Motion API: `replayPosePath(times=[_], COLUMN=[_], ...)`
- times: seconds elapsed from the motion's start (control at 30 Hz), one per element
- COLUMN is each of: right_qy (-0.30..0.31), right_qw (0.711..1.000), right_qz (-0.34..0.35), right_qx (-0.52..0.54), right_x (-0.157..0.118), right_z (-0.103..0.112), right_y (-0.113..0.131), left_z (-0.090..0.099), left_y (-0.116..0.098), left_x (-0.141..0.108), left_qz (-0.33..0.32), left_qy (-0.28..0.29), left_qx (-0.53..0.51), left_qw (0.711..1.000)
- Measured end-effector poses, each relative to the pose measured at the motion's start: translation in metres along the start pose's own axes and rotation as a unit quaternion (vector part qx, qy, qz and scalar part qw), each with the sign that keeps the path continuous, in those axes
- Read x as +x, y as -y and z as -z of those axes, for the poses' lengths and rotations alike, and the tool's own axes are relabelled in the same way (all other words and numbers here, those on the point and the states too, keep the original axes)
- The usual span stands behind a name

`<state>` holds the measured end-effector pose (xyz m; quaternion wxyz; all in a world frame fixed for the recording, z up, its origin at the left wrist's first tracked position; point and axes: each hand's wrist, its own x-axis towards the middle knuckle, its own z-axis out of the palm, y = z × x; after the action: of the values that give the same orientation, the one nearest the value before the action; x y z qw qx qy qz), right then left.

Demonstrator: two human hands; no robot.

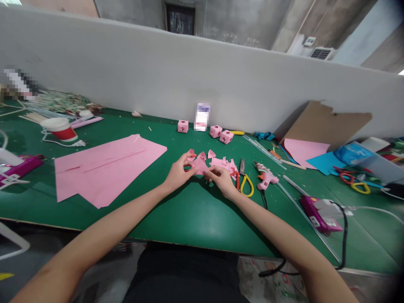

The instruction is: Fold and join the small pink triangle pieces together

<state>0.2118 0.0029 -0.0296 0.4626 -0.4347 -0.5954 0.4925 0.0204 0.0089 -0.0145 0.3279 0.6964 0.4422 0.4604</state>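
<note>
A piece of pink paper (200,164) is held up between both hands above the green table. My left hand (179,170) pinches its left side. The fingers of my right hand (221,180) are closed on its lower right edge. Just behind my right hand lie pink paper scraps (232,164), and a small pink piece (211,154) sits a little farther back. Right of that hand are scissors (247,185) with red and yellow handles, then a pink glue gun (267,177). Three pink paper cubes with dark cut-outs, one of them a lone cube (183,126), stand near the partition.
Large pink paper sheets (110,168) cover the left of the green table (176,223). A paper cup (59,128) stands beyond them. On the right are a purple power strip (318,214) with cables, clear glue sticks, a cardboard piece (325,124) and more scissors (353,181).
</note>
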Motion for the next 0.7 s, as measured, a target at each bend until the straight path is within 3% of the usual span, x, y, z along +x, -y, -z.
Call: replayPosePath(times=[0.3, 0.7], right_qy=[-0.011, 0.017], right_qw=[0.996, 0.997], right_qz=[-0.003, -0.002], right_qx=[0.09, 0.079], right_x=[0.0049, 0.0043], right_z=[0.0025, 0.005], right_y=[-0.007, -0.0066], left_z=[-0.0007, -0.0016], left_y=[0.0036, 0.0045], left_x=[0.0037, 0.0032], left_qz=[0.027, 0.006], left_qy=[-0.015, -0.013], left_qx=[-0.036, -0.031], left_qw=[0.999, 0.999])
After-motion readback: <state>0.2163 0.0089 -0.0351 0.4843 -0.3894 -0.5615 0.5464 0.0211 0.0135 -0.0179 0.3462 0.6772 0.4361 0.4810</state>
